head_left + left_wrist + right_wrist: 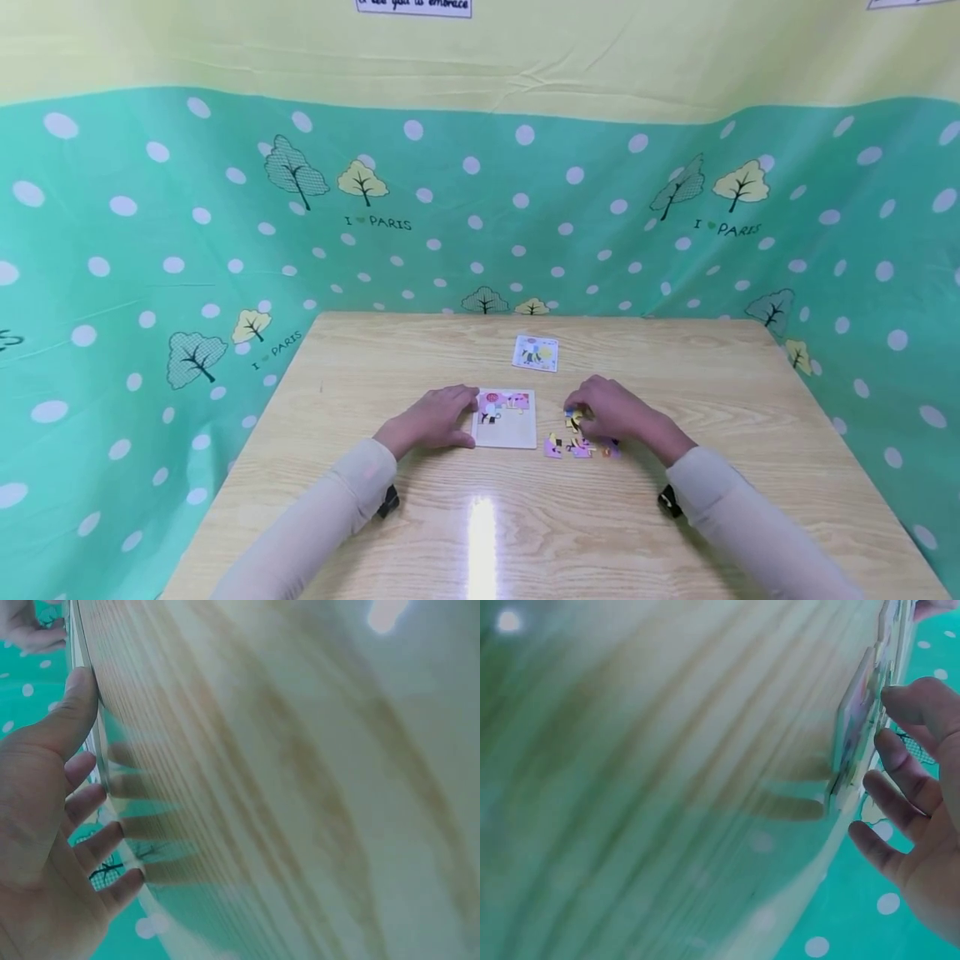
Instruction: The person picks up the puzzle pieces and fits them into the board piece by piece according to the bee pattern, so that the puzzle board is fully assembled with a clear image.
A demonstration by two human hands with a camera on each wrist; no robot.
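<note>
touching the square white puzzle tray (510, 434) on the wooden table (420, 358), the spread left hand (438, 418) grips nothing; tray top partly filled, bottom bare; pink-and-yellow jigsaw pieces (581, 448) loose by the right hand (617, 410), hold unclear

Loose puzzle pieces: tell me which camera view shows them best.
The head view: it looks down on the loose puzzle pieces, showing their printed faces, though the right hand partly covers them. The right wrist view shows pieces only nearly edge-on, beside the fingers. In the left wrist view, none can be made out.
</note>
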